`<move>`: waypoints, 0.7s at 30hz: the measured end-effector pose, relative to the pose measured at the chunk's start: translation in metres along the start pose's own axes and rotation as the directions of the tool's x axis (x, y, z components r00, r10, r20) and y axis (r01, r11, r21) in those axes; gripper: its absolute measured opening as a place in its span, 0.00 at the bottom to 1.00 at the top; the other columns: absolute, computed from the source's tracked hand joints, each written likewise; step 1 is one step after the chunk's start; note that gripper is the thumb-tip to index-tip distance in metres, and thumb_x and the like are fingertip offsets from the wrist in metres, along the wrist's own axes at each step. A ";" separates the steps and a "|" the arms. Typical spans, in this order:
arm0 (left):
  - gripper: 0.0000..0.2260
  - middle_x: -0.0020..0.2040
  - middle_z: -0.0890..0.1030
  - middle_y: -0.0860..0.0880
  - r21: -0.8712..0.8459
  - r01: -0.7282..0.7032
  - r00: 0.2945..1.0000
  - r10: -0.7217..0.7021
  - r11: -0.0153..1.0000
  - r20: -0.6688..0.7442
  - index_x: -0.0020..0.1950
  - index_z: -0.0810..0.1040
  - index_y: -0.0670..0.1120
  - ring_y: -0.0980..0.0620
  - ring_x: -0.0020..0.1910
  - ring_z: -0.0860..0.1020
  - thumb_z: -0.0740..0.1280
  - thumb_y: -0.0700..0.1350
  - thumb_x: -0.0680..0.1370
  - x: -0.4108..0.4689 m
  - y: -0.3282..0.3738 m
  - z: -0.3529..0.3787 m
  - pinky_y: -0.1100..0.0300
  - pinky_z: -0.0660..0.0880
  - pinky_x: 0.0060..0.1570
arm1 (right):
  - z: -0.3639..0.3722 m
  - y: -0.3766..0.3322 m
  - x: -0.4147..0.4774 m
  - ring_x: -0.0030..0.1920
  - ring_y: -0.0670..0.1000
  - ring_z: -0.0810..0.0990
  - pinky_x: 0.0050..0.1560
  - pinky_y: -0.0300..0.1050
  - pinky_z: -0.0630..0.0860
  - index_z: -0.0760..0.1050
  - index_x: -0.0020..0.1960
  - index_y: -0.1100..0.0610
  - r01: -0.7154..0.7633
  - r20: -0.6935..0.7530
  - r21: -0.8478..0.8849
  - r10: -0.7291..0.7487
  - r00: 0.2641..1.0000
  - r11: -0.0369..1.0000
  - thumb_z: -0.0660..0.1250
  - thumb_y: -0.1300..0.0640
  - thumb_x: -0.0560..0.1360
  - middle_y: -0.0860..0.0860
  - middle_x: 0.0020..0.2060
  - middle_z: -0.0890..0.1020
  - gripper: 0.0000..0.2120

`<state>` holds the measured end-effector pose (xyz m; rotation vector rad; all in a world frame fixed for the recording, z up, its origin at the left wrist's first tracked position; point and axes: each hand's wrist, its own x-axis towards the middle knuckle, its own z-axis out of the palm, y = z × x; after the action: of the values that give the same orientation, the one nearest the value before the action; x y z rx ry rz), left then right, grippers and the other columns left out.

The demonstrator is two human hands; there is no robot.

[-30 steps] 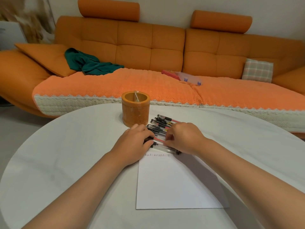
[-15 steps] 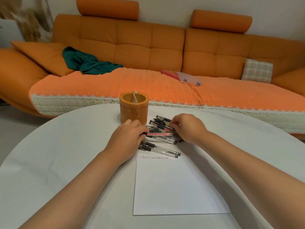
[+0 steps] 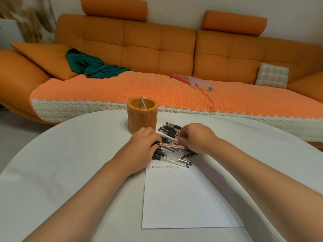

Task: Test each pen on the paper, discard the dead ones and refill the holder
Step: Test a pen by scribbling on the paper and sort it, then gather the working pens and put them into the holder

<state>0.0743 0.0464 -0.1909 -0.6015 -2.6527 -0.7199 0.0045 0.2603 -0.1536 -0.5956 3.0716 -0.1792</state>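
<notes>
A heap of clear pens (image 3: 172, 157) with black caps lies on the white table, just beyond the top edge of a white paper sheet (image 3: 185, 198). A row of small test marks (image 3: 164, 167) runs along that top edge. The orange round holder (image 3: 142, 117) stands left of the heap and looks nearly empty. My left hand (image 3: 141, 149) rests on the left side of the heap, its fingers closed on the capped end of a red pen (image 3: 173, 146). My right hand (image 3: 197, 137) sits on the heap's right side, its fingertips pinching a pen there.
The round white table (image 3: 70, 172) curves away at left and right. Behind it stands an orange sofa (image 3: 157, 55) with a green cloth (image 3: 90, 64), a checked cushion (image 3: 271, 75) and a clear plastic case (image 3: 201, 82).
Both hands moved from the near edge of the heap to further up it. A red pen now lies lifted across the heap between them. The near pens are uncovered.
</notes>
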 end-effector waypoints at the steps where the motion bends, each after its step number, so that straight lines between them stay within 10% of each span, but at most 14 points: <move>1: 0.06 0.56 0.75 0.56 0.008 -0.029 0.999 0.029 1.000 -0.013 0.57 0.78 0.50 0.57 0.58 0.68 0.64 0.43 0.81 0.000 0.000 0.000 0.58 0.69 0.59 | -0.002 0.001 -0.003 0.45 0.53 0.81 0.44 0.49 0.79 0.80 0.47 0.52 0.020 -0.012 0.034 -0.020 1.000 0.999 0.66 0.50 0.79 0.49 0.43 0.84 0.08; 6: 0.06 0.71 0.74 0.52 0.095 -0.124 0.992 0.127 0.988 -0.024 0.55 0.79 0.49 0.53 0.73 0.67 0.67 0.41 0.80 0.001 0.002 0.001 0.54 0.64 0.71 | -0.015 0.003 -0.022 0.39 0.41 0.79 0.39 0.40 0.74 0.79 0.46 0.47 0.145 0.054 0.238 -0.162 0.985 0.960 0.69 0.49 0.77 0.43 0.40 0.83 0.04; 12: 0.07 0.50 0.75 0.56 0.012 -0.025 0.999 0.025 1.000 0.029 0.53 0.72 0.55 0.55 0.50 0.74 0.65 0.42 0.80 -0.002 0.005 -0.002 0.53 0.76 0.49 | -0.015 0.005 -0.022 0.33 0.36 0.77 0.35 0.28 0.69 0.85 0.45 0.50 0.108 0.072 0.532 -0.172 0.982 0.840 0.72 0.52 0.76 0.40 0.34 0.83 0.03; 21: 0.18 0.52 0.75 0.57 0.053 -0.054 0.998 0.052 0.997 0.037 0.70 0.75 0.55 0.55 0.53 0.70 0.61 0.39 0.82 0.002 -0.005 0.000 0.56 0.73 0.49 | -0.003 0.035 0.032 0.68 0.54 0.75 0.66 0.47 0.72 0.77 0.67 0.57 -0.026 -0.083 0.260 0.049 0.995 0.965 0.57 0.66 0.82 0.53 0.68 0.77 0.17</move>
<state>0.0701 0.0425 -0.1919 -0.6739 -2.6682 -0.6266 -0.0383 0.2805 -0.1536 -0.5286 3.0645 -0.6110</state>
